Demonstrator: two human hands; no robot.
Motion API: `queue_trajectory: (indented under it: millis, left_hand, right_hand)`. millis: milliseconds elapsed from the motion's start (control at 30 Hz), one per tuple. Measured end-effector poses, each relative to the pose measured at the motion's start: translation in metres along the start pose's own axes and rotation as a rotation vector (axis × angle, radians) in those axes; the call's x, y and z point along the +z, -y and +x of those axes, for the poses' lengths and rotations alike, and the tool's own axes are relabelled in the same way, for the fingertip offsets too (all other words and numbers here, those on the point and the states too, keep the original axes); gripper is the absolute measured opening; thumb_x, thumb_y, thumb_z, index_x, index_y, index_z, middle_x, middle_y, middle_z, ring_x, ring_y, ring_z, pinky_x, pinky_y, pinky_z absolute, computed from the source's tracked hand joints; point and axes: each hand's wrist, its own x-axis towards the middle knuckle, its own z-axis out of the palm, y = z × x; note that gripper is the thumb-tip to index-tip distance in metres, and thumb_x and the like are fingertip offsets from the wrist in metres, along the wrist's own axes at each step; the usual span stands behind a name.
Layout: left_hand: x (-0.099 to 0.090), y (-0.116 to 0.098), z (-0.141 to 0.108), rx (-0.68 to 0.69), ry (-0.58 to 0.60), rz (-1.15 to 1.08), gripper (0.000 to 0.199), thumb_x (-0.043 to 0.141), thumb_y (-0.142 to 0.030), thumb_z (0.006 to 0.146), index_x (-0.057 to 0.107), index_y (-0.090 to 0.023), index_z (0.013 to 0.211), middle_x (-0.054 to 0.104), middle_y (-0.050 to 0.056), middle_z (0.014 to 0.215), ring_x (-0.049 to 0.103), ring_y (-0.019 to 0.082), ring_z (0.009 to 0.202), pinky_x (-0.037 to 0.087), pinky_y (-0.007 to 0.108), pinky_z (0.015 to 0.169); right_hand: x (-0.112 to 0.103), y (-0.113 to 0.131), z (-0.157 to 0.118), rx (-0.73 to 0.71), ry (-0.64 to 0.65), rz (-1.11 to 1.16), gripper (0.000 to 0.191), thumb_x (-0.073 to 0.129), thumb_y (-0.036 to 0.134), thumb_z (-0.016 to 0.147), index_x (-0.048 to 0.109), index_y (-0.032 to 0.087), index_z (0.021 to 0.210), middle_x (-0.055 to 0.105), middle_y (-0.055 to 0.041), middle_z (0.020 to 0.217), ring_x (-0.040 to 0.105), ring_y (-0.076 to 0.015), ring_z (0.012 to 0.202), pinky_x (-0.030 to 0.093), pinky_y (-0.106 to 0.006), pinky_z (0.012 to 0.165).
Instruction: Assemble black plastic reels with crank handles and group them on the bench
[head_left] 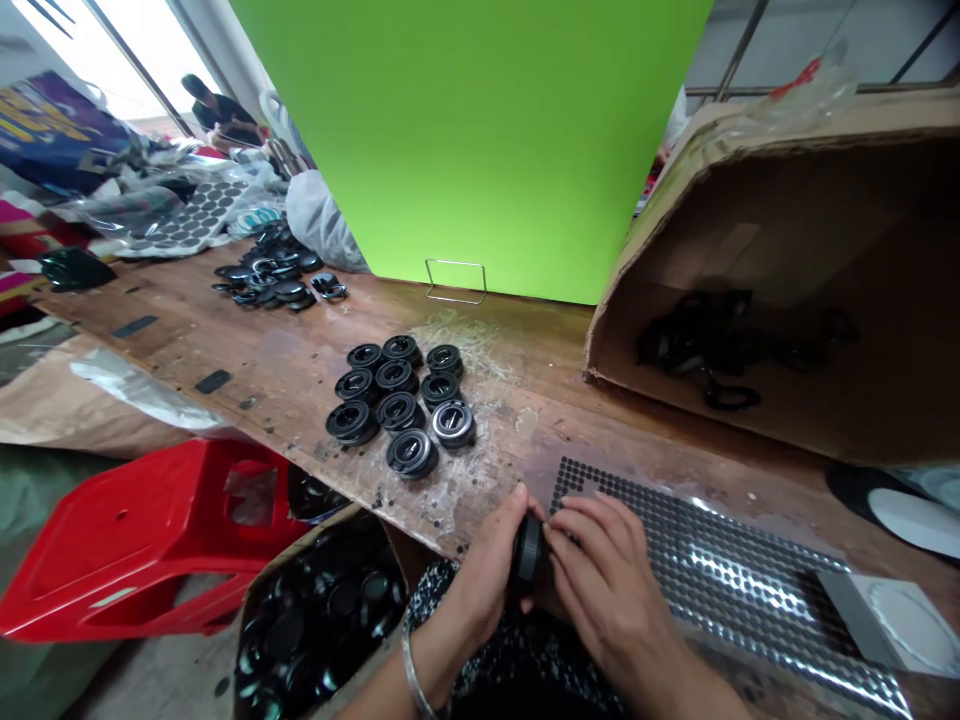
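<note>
Near the table's front edge, my left hand (490,553) is closed round a round black part with a ribbed rim (529,550), held on edge. My right hand (606,560) is at its right face, fingers curled together and touching it. Whatever the right fingertips pinch, if anything, is hidden. Under and beside my right hand lies a sheet of small round black stickers (720,555) with a shiny backing. Farther off to the left, several similar round black parts (399,410) stand grouped on the wooden table (540,420).
A carton (652,235) with black parts inside lies open at right. A green board (480,140) stands at the back. More black parts (277,270) are piled back left. Below the table edge are a box of black parts (322,610) and a red stool (142,530). Another person (221,115) sits far left.
</note>
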Motion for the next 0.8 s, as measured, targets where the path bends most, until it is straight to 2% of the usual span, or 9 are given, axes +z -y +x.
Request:
queue_trajectory:
  millis: [67, 133, 233, 300, 333, 433, 500, 600, 800]
  left_hand:
    - [-0.001, 0.001, -0.001, -0.028, 0.022, -0.003, 0.041, 0.049, -0.062, 0.086, 0.054, -0.021, 0.087, 0.046, -0.005, 0.056, 0.043, 0.010, 0.041, 0.030, 0.017, 0.032]
    - [-0.003, -0.001, -0.002, -0.042, 0.059, 0.025, 0.040, 0.052, -0.060, 0.086, 0.054, -0.020, 0.086, 0.046, -0.005, 0.056, 0.044, 0.010, 0.041, 0.032, 0.016, 0.031]
    - [-0.008, -0.006, -0.001, -0.050, 0.107, 0.039, 0.047, 0.049, -0.063, 0.086, 0.060, -0.018, 0.088, 0.046, -0.004, 0.053, 0.042, 0.009, 0.040, 0.040, 0.018, 0.034]
    - [-0.012, -0.009, 0.002, -0.031, 0.081, 0.023, 0.054, 0.047, -0.068, 0.085, 0.063, -0.016, 0.087, 0.044, -0.004, 0.051, 0.041, 0.009, 0.040, 0.043, 0.020, 0.037]
    - [-0.014, -0.009, 0.004, -0.010, 0.056, 0.010, 0.057, 0.047, -0.070, 0.084, 0.063, -0.015, 0.085, 0.044, -0.004, 0.051, 0.041, 0.009, 0.041, 0.045, 0.021, 0.038]
    - [-0.019, -0.009, 0.009, 0.054, 0.004, -0.039, 0.058, 0.048, -0.072, 0.083, 0.062, -0.015, 0.082, 0.049, -0.002, 0.055, 0.048, 0.011, 0.046, 0.050, 0.025, 0.045]
    - [-0.022, -0.008, 0.011, 0.073, -0.012, -0.056, 0.058, 0.049, -0.071, 0.083, 0.061, -0.015, 0.084, 0.054, -0.001, 0.059, 0.053, 0.012, 0.047, 0.052, 0.027, 0.048]
    - [-0.024, -0.007, 0.014, 0.092, -0.044, -0.050, 0.058, 0.052, -0.072, 0.080, 0.061, -0.015, 0.085, 0.052, -0.002, 0.057, 0.052, 0.012, 0.044, 0.049, 0.025, 0.044]
    - [-0.029, -0.005, 0.016, 0.150, -0.088, -0.031, 0.061, 0.053, -0.075, 0.077, 0.062, -0.016, 0.084, 0.047, -0.004, 0.059, 0.046, 0.009, 0.040, 0.046, 0.022, 0.037]
  right_hand:
    - [0.000, 0.003, -0.007, -0.018, 0.025, -0.013, 0.038, 0.052, 0.004, 0.087, 0.055, 0.012, 0.125, 0.063, -0.0126, 0.118, 0.048, -0.0277, 0.123, 0.033, -0.052, 0.108]
    - [-0.005, -0.002, -0.009, 0.039, 0.066, 0.070, 0.033, 0.052, 0.009, 0.090, 0.059, 0.016, 0.121, 0.062, -0.0105, 0.119, 0.047, -0.0268, 0.124, 0.036, -0.049, 0.107]
    - [-0.015, -0.026, -0.005, 0.314, 0.077, 0.244, 0.021, 0.046, 0.020, 0.096, 0.065, 0.024, 0.105, 0.061, -0.0053, 0.115, 0.053, -0.0221, 0.116, 0.045, -0.040, 0.096]
    - [-0.018, -0.048, -0.003, 0.491, 0.017, 0.207, 0.017, 0.048, 0.024, 0.096, 0.065, 0.024, 0.095, 0.062, -0.0048, 0.106, 0.056, -0.0217, 0.105, 0.046, -0.039, 0.089]
    - [-0.016, -0.058, -0.002, 0.524, 0.004, 0.142, 0.014, 0.051, 0.026, 0.094, 0.064, 0.023, 0.091, 0.062, -0.0052, 0.101, 0.055, -0.0228, 0.100, 0.045, -0.040, 0.088]
    - [-0.003, -0.076, -0.004, 0.477, 0.048, -0.035, 0.009, 0.058, 0.026, 0.089, 0.065, 0.021, 0.084, 0.061, -0.0064, 0.098, 0.052, -0.0256, 0.099, 0.040, -0.044, 0.088]
    - [0.009, -0.078, -0.004, 0.423, 0.074, -0.111, 0.009, 0.058, 0.024, 0.089, 0.066, 0.021, 0.085, 0.061, -0.0071, 0.103, 0.050, -0.0269, 0.103, 0.038, -0.045, 0.089]
    - [0.021, -0.073, -0.001, 0.382, 0.106, -0.203, 0.009, 0.059, 0.018, 0.087, 0.067, 0.020, 0.082, 0.061, -0.0075, 0.103, 0.048, -0.0280, 0.105, 0.036, -0.044, 0.089]
    - [0.023, -0.070, 0.014, 0.381, 0.271, -0.305, 0.010, 0.061, 0.013, 0.083, 0.063, 0.019, 0.076, 0.062, -0.0068, 0.094, 0.049, -0.0275, 0.098, 0.035, -0.043, 0.084]
